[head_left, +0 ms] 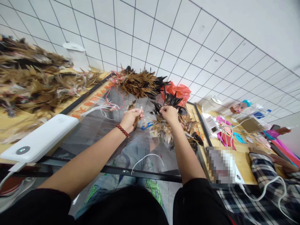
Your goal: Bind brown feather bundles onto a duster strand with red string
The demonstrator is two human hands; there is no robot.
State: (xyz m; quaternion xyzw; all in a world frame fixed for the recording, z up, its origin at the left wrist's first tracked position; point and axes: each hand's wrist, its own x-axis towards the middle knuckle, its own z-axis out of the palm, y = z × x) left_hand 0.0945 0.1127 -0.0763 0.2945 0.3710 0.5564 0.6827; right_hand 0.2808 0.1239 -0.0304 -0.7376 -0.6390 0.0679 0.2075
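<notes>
My left hand point(131, 118), with a beaded bracelet at the wrist, is closed around a few brown feathers point(136, 124); a small white tip shows at its fingers. My right hand point(169, 114) is pinched shut over a loose pile of brown and black feathers point(187, 125). What its fingertips grip is hidden among the feathers. Blue-handled scissors or snips point(147, 125) lie between the hands on the glass tabletop point(93, 131). Behind the hands rests a thick bundle of brown and black feathers point(140, 82).
White strings point(100, 107) hang over the left edge beside a white power bank point(39, 137). More feather bundles point(35, 81) cover the left table. A red plastic bag point(178, 92) lies at the back. On the right, a person in a plaid sleeve point(260, 165) sits by coloured pieces point(226, 137).
</notes>
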